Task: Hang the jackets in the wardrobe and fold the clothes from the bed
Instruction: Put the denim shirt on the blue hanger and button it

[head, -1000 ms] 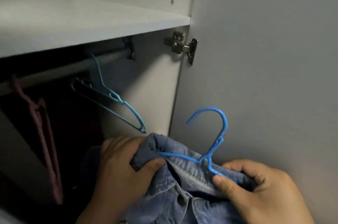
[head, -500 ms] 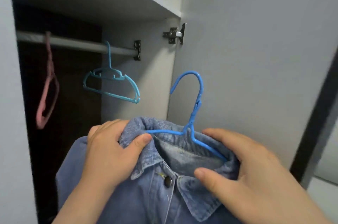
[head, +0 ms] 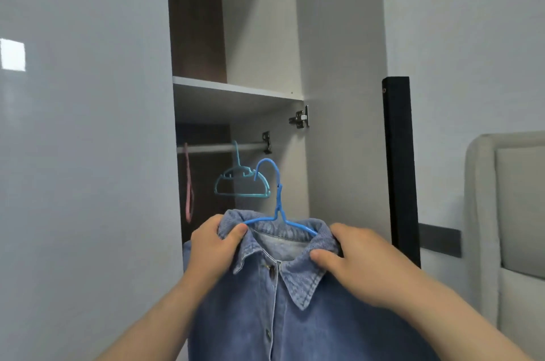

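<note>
A blue denim jacket (head: 298, 310) hangs on a blue plastic hanger (head: 277, 201), held up in front of the open wardrobe. My left hand (head: 215, 248) grips the jacket's left shoulder at the collar. My right hand (head: 351, 260) grips the right shoulder and collar, thumb on the collar front. The hanger's hook stands free above the collar, below the wardrobe rail (head: 221, 147) and apart from it.
On the rail hang a teal empty hanger (head: 241, 183) and a pink hanger (head: 188, 183) at the left. A white shelf (head: 236, 89) lies above the rail. The open wardrobe door (head: 339, 95) is to the right, and a padded headboard (head: 507, 213) at far right.
The view has pulled back from the wardrobe. The jacket on its hanger has come away from the rail and now sits lower and further out. Both hands keep their grip.
</note>
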`<state>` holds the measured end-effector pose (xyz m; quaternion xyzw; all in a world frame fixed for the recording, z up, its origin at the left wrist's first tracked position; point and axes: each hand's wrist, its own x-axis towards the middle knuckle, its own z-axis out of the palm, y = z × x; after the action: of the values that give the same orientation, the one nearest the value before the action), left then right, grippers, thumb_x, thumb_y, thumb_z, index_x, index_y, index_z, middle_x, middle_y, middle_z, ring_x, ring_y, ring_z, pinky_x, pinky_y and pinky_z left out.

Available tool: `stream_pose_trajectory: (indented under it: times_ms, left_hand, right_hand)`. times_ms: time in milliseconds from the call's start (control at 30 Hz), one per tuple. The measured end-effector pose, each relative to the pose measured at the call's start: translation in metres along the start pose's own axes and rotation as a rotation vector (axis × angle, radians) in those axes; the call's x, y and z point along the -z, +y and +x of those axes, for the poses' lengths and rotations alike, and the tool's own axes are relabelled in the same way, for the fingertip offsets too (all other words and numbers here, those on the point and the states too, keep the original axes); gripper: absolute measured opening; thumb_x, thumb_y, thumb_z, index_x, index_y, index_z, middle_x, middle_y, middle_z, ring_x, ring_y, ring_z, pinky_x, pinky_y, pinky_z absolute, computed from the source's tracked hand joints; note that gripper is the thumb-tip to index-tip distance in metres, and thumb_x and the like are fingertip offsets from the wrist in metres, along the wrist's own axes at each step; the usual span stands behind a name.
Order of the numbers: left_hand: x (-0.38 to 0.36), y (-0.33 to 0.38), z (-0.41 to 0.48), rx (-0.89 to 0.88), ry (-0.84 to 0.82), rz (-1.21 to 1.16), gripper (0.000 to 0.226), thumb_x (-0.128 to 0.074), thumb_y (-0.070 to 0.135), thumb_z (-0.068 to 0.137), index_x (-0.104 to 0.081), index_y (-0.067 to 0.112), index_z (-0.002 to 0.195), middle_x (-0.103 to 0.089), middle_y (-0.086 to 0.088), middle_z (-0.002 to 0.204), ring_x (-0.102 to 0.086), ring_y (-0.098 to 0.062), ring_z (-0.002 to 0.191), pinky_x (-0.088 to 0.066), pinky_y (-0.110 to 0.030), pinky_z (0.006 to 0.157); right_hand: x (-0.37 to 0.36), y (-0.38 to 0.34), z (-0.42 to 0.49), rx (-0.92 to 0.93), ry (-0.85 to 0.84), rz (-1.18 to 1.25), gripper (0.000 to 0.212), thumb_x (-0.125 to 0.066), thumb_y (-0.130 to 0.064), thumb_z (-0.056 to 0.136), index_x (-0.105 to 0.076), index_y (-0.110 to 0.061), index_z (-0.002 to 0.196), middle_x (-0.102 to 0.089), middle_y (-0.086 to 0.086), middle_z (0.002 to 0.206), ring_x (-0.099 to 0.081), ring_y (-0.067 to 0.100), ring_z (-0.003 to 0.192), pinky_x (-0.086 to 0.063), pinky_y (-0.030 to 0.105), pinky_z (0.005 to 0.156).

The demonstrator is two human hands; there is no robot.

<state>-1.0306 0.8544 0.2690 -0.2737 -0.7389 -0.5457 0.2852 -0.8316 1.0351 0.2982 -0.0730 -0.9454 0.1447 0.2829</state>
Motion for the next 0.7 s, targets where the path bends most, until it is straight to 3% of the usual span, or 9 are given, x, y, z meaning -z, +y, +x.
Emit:
stream_pose_trajectory:
  times_ms: [167, 400, 533, 700]
  left_hand:
    - [-0.006, -0.006, 0.014, -0.009, -0.014, 0.016, 0.01, -0.069, 0.02, 0.086, -0.068, 0.021, 0.076, -0.068, 0.006, 0.075, -0.063, -0.012, 0.075, -0.048, -0.03, 0.069]
    - [-0.034, -0.027, 0.048, 0.036, -0.335, 0.141, 0.012, -0.069, 0.033, 0.086, -0.067, 0.022, 0.082, -0.069, 0.006, 0.079, -0.063, -0.005, 0.075, -0.05, -0.025, 0.069]
    - [-0.041, -0.03, 0.076, 0.025, -0.241, 0.115, 0.01, -0.067, 0.032, 0.089, -0.067, 0.022, 0.087, -0.069, 0.007, 0.087, -0.064, -0.008, 0.085, -0.046, -0.022, 0.073]
    - [-0.037, -0.025, 0.112, -0.009, -0.157, 0.167, 0.016, -0.06, 0.035, 0.092, -0.069, 0.021, 0.089, -0.066, 0.006, 0.09, -0.061, -0.009, 0.086, -0.041, -0.027, 0.073]
  right_hand:
    - [-0.007, -0.003, 0.016, -0.081, 0.053, -0.004, 0.029, -0.051, -0.05, 0.094, -0.047, -0.027, 0.076, -0.057, -0.01, 0.08, -0.056, 0.013, 0.076, -0.039, 0.03, 0.058]
    - [-0.023, -0.007, 0.04, -0.211, 0.138, -0.115, 0.034, -0.052, -0.039, 0.094, -0.033, -0.025, 0.07, -0.054, -0.002, 0.081, -0.058, 0.026, 0.083, -0.035, 0.033, 0.061]
    - [-0.026, -0.015, 0.059, -0.281, 0.188, -0.102, 0.034, -0.051, -0.034, 0.093, -0.03, -0.024, 0.069, -0.062, 0.0, 0.097, -0.061, 0.028, 0.09, -0.035, 0.032, 0.064]
    - [-0.02, -0.02, 0.089, -0.362, 0.211, -0.147, 0.015, -0.052, -0.024, 0.093, -0.044, -0.024, 0.08, -0.064, 0.002, 0.104, -0.06, 0.029, 0.089, -0.035, 0.031, 0.065]
